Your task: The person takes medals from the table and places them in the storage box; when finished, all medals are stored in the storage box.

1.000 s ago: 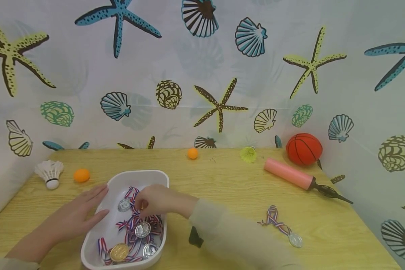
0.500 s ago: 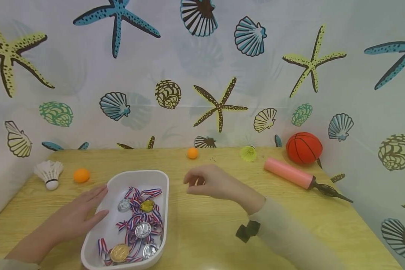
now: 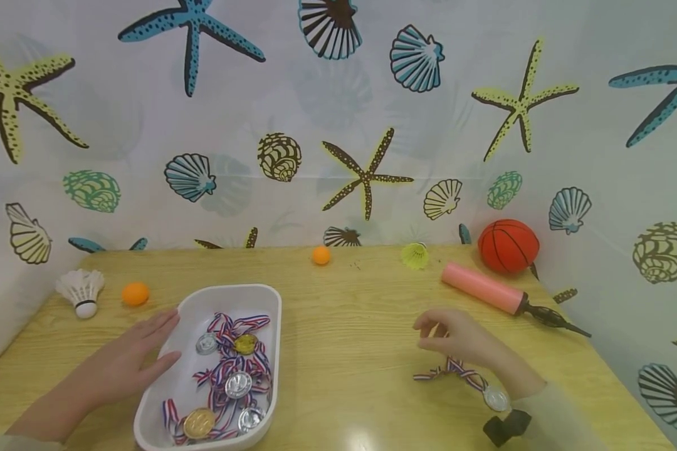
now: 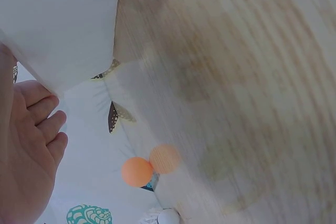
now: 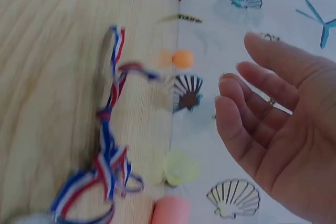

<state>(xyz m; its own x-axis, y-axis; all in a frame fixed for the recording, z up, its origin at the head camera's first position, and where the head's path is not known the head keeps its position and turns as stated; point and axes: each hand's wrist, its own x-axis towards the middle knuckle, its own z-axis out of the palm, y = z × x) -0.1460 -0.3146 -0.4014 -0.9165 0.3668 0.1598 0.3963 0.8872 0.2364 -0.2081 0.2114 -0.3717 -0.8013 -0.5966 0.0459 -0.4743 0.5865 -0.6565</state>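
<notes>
No readable writing. My right hand (image 3: pixel 457 338) hovers loose, empty, over the table medal (image 3: pixel 493 399); left hand (image 3: pixel 130 357) flat, released, at the tray's (image 3: pixel 271 300) 9 o'clock wall.

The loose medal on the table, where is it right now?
In the head view the loose medal lies on the table's near right side, its ribbon under the right hand, in front of the pink pump.

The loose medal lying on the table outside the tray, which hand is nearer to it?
Right. The right hand hovers just above the loose medal and its ribbon, not gripping it. The left hand rests against the white tray, far across the table.
</notes>
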